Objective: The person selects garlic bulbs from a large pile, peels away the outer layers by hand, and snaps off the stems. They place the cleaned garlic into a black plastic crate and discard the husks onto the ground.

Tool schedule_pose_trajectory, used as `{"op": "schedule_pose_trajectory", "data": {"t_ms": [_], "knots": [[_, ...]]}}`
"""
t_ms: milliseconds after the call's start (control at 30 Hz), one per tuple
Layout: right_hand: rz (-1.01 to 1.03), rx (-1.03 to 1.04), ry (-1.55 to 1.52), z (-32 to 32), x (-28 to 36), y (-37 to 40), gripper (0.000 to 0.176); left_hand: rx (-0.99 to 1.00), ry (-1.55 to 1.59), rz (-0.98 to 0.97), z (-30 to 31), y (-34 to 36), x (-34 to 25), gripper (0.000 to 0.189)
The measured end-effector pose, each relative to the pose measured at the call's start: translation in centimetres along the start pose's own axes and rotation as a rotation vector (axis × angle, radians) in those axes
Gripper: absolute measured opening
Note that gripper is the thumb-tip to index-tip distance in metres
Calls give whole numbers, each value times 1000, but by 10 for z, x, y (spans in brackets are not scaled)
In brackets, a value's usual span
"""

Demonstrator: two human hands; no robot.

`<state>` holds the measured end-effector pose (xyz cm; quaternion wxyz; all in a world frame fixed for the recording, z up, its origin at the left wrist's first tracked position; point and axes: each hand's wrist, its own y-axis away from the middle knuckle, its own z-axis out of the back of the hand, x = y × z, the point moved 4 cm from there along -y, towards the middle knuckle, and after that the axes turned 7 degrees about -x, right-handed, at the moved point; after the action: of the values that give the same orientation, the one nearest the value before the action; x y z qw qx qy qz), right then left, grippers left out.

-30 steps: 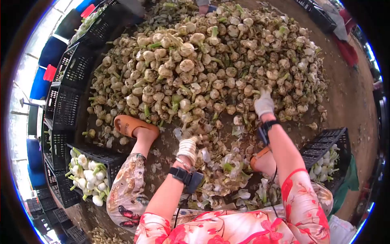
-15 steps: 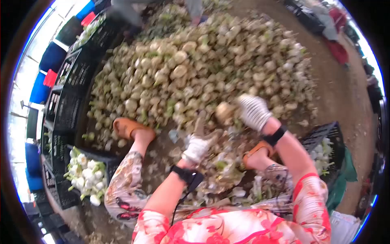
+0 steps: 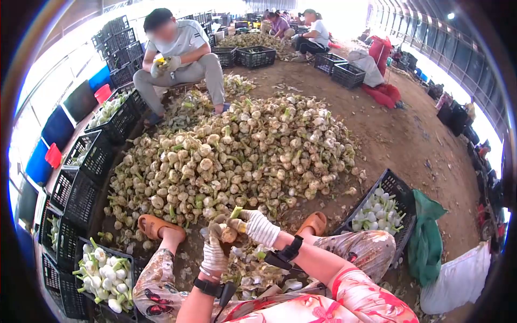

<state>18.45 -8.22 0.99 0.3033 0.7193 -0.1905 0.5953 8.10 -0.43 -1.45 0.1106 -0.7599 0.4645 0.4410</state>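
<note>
My left hand, in a soiled white knit glove, is closed around one side of a brownish garlic bulb. My right hand, in a striped white glove, grips the same bulb from the other side, near its short green stem. Whether a tool is tucked in either hand cannot be made out. Just beyond both hands lies a large heap of unpeeled garlic. Peeled skins litter the ground between my legs.
At my left a black crate holds cleaned white bulbs. Another crate of white bulbs stands at my right, beside a green sack. A co-worker sits across the heap, and stacked crates line the left.
The view has tilted up, revealing the co-worker and the far area. My right hand has come from the heap's edge to my left hand, and both now hold a bulb.
</note>
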Motion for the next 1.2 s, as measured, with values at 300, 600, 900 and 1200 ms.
{"op": "schedule_pose_trajectory", "data": {"t_ms": [300, 600, 900, 1200], "knots": [[25, 19, -98, 2, 15, 36, 15, 237, 158, 161, -19, 19, -17, 58], [496, -148, 61, -10, 6, 22, 14, 89, 274, 151, -2, 5, -15, 57], [214, -259, -309, -25, 6, 31, 11, -84, -34, -235, -6, 15, -39, 56], [347, -222, -41, -23, 47, 43, 6, 35, -270, -354, 3, 28, -79, 49]]}}
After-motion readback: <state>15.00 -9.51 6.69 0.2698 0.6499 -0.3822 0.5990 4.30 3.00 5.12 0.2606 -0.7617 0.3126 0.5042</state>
